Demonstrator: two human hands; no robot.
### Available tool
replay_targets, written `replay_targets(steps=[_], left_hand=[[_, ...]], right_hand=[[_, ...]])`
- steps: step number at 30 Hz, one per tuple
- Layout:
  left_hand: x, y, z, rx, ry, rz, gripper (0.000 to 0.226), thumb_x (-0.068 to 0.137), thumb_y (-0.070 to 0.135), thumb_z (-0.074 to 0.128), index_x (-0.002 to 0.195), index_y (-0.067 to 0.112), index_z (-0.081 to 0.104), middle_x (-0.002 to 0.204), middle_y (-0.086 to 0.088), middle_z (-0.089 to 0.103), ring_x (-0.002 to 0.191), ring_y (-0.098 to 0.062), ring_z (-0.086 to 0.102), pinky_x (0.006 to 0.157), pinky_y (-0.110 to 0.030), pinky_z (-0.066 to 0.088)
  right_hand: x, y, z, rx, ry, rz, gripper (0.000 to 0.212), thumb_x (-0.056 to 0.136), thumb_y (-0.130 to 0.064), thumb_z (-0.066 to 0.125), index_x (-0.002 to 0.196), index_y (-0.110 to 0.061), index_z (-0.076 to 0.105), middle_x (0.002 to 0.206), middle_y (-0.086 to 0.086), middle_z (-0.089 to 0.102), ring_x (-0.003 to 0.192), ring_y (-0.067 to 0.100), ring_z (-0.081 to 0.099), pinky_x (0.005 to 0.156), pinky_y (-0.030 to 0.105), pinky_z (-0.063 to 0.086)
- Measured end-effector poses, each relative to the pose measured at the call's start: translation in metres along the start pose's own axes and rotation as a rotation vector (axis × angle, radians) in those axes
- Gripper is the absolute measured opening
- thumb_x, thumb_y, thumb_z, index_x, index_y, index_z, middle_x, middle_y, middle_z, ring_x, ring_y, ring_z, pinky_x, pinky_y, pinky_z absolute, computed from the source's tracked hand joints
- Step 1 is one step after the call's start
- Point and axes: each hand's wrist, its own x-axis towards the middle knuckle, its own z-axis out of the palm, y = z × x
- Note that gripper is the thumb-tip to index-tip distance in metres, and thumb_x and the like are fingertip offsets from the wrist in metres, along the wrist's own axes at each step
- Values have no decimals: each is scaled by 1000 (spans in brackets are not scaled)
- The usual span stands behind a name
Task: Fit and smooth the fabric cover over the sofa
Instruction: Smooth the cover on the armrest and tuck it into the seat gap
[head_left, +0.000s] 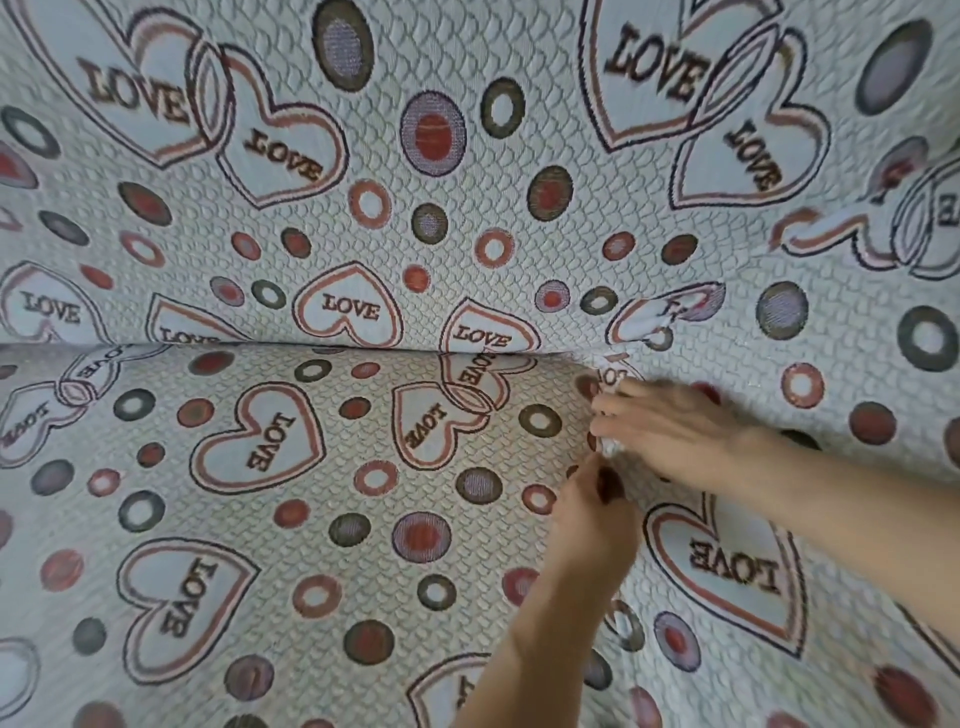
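1. We find the pale quilted fabric cover printed with LOVE hearts and rings (363, 156) draped over the seat and back of the sofa, which is hidden beneath it.
2. The right hand (670, 431) lays nearly straight fingers (613, 405) on a raised fold at the corner. The left hand (597, 519) meets it there, and we cannot tell its hold because it is blurred.
3. We advise pushing the fold deep, then sweeping outward.
4. Puckered cloth (665, 322) shows above; the seat-back crease (260, 344) looks tucked.

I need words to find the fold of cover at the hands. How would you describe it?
Follow the long crease where seat meets backrest rightwards to its end. There the right hand and left hand touch a short whitish ridge of bunched cover. The fabric around lies smoother; only this bit stands up.
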Motion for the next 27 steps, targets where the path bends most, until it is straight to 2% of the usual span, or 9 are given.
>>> replay_targets(steps=[3,5,7,11,15,17,19,22,27], left_hand=[[6,-3,1,-18,-61,-7,43,76,0,42,114,13,60,72,2,57,53,-8,50,44,-18,38],[13,-5,8,40,-58,8,47,78,9,42,121,20,58,92,-3,68,81,-21,66,67,-33,55],[24,-2,16,114,-47,25,44,86,18,42,128,21,54,118,-9,66,110,-30,60,93,-41,49],[33,3,32,204,-43,53,45,93,19,41,137,11,44,136,-13,54,127,-30,48,107,-36,38],[-3,-19,42,118,-47,145,50,86,23,37,134,25,45,140,4,50,130,-19,46,111,-37,38],[-33,-38,40,105,-3,155,52,89,23,39,141,29,41,145,21,29,138,-1,26,118,-21,17],[-65,-58,38,124,105,172,64,82,30,40,146,27,36,145,25,21,138,8,14,109,-3,5],[-85,-76,36,43,180,113,74,66,42,37,137,24,47,134,26,36,133,1,34,103,0,18],[-72,-62,30,61,78,12,54,84,22,54,137,26,46,130,16,47,121,-3,42,98,-9,27]], right_hand=[[6,5,4,5,-67,0,52,85,-2,18,121,-19,51,122,-1,39,106,18,35,84,38,44],[11,3,17,-51,-95,14,35,94,-8,29,114,-18,55,122,-1,37,109,20,34,81,36,46],[15,4,34,-137,-127,3,27,95,-10,41,116,-15,56,133,2,30,128,27,26,92,37,47],[14,9,40,-77,-163,28,36,93,-6,43,125,-15,55,153,1,18,145,24,11,115,40,27],[-3,12,33,-78,-209,18,53,91,-2,31,141,-17,42,160,1,6,145,26,10,119,42,14],[-12,5,30,-133,-203,-30,58,89,3,32,144,-16,34,159,4,13,143,25,17,118,44,11],[-25,-5,30,-159,-166,-105,58,88,3,33,141,-18,33,151,2,27,137,23,28,115,49,14],[-42,-15,45,-203,-44,-248,56,81,2,33,132,-20,41,134,-1,44,121,22,44,107,56,25],[-46,-15,58,-368,78,-384,62,59,0,61,116,-25,54,113,1,60,99,22,60,86,50,51]])
